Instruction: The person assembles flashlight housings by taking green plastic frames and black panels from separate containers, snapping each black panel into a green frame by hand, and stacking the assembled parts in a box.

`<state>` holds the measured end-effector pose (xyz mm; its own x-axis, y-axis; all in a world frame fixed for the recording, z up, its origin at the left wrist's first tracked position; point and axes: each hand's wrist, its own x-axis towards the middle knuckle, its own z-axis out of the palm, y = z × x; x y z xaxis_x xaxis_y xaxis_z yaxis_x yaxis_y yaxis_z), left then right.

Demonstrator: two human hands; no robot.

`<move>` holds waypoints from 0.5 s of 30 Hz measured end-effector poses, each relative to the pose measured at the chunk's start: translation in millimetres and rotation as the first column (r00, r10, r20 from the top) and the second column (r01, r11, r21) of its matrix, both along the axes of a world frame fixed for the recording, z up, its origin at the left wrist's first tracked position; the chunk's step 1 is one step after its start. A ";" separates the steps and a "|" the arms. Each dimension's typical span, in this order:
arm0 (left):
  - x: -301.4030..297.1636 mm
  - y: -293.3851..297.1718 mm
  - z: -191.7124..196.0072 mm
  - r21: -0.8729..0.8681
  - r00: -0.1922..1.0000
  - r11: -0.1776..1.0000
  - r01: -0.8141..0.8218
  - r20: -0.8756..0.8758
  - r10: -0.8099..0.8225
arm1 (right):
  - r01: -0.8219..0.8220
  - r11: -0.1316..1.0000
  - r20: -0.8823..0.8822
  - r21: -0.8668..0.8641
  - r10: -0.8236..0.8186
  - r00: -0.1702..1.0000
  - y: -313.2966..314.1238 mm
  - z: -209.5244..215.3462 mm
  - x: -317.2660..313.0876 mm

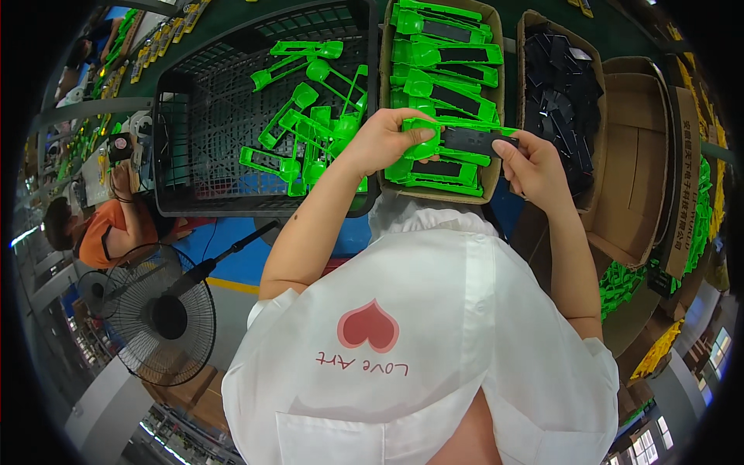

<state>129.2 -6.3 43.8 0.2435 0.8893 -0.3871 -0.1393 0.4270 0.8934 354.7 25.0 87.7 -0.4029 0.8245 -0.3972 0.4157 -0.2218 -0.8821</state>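
Left hand [394, 139] held near 12 o'clock, pinch closed, left thumb [422, 136] directed to 3; left forearm [318, 221] angled toward 1. Right hand [535, 164] held near 2, pinched; right forearm [574, 256] angled toward 12.

Txt [362, 364] on shirt [442, 310], chars [686, 194] on ctn [680, 106]

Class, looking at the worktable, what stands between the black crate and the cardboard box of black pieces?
A cardboard box filled with green frames, as the head view shows.
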 end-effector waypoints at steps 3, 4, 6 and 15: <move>3.7 0.1 7.2 -0.050 1.000 0.998 0.022 0.002 -0.022 | -0.006 1.000 0.112 0.010 0.005 0.994 -1.2 0.8 -1.2; 6.5 0.7 8.5 -0.062 0.999 0.998 0.014 0.040 -0.012 | -0.014 1.000 0.179 0.022 0.009 0.984 -0.3 0.3 -2.0; 11.0 1.8 6.1 -0.048 0.997 0.999 -0.006 0.077 0.009 | 0.014 1.000 0.222 -0.002 -0.013 0.975 2.5 -4.3 -5.2; 13.6 6.3 -3.7 0.151 0.986 0.987 0.059 -0.164 -0.033 | -0.139 0.912 0.654 0.386 -0.164 0.739 10.4 -16.2 7.7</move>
<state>142.8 0.0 40.1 0.2315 0.9308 -0.2830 0.0276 0.2845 0.9583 362.4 35.5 71.6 -0.1500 0.9674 -0.2039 0.9196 0.0608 -0.3881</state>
